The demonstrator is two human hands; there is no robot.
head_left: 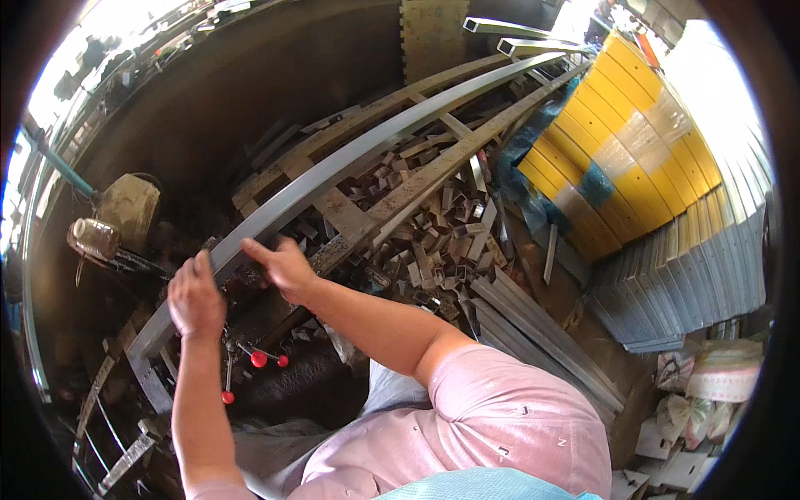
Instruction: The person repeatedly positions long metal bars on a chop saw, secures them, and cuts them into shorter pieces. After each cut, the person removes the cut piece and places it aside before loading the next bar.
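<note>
A long grey square metal tube [358, 152] runs slantwise from the lower left to the far right, over a dirty metal frame [408, 193]. Near its close end, my left hand [197, 298] lies over the tube, fingers bent around it. A little further along, my right hand [283, 267] is at the tube's near side, its thumb against the metal and its other fingers curled and partly hidden. Below my hands, a dark machine carries a handle with red ball knobs [259, 358].
Many short cut tube pieces [442, 250] are heaped under the frame. Long grey bars [542, 333] lie right of me. Yellow panels [612, 137] and stacked grey profiles [683, 275] stand at the right. Two tube ends [521, 46] jut out at the back. A motor-like part [94, 237] sits left.
</note>
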